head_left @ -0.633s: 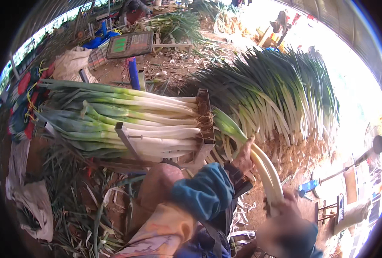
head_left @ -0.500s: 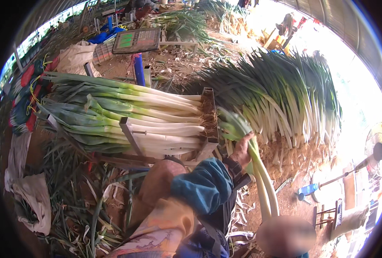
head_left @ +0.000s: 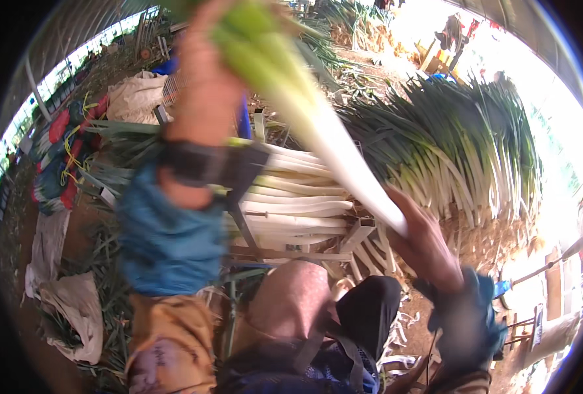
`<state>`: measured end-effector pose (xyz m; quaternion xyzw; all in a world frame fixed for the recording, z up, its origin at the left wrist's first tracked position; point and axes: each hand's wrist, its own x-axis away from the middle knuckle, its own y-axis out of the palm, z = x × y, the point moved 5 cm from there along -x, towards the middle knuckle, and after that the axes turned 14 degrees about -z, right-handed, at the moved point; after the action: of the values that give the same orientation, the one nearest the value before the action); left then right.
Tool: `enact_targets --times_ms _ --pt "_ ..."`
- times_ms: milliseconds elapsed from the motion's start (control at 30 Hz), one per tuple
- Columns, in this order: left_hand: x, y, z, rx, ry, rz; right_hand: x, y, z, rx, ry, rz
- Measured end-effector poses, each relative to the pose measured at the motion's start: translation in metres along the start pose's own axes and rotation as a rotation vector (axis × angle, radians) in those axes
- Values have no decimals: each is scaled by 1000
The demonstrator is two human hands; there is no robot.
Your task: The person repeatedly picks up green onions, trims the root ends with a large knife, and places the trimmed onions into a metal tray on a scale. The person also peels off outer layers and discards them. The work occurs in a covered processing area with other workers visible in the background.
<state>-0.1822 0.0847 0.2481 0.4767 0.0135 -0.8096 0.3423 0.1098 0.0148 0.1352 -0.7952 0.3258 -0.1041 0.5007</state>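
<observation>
I hold one long leek [head_left: 318, 125] across the view with both hands. My left hand [head_left: 206, 72] is raised high and grips its green leafy end near the top of the picture. My right hand [head_left: 426, 240] grips the white root end lower right. Under the leek lies a stack of trimmed leeks [head_left: 291, 197] in a wooden frame [head_left: 354, 233], white stalks pointing right. My knee [head_left: 291, 302] is just in front of the frame.
A big heap of untrimmed leeks [head_left: 462, 144] rises at the right, roots facing down. Leaf scraps [head_left: 101, 302] litter the ground at left, beside white sacks [head_left: 75, 315] and a red and blue bundle [head_left: 62, 157]. A beige sack [head_left: 137, 95] lies farther back.
My left arm has swung up from the frame's edge to the top of the view, lifting the leek's green end. The leek now slants across the stack; my right hand stays on its white end.
</observation>
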Motion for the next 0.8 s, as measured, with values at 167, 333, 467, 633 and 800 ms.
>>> enact_targets --times_ms 167,333,467,633,800 --pt "110 -87 108 -464 84 490 -144 68 12 102 -357 86" --pt "270 -128 38 -324 -827 991 -164 142 121 433 -173 -141" --pt "256 -125 0 -1084 -829 650 -158 159 177 429 149 -343" --pt "188 -138 -57 -2110 -880 -26 -151 170 164 719 203 -434" --pt "209 -177 -49 -2111 -1499 270 -148 173 149 827 253 -457"
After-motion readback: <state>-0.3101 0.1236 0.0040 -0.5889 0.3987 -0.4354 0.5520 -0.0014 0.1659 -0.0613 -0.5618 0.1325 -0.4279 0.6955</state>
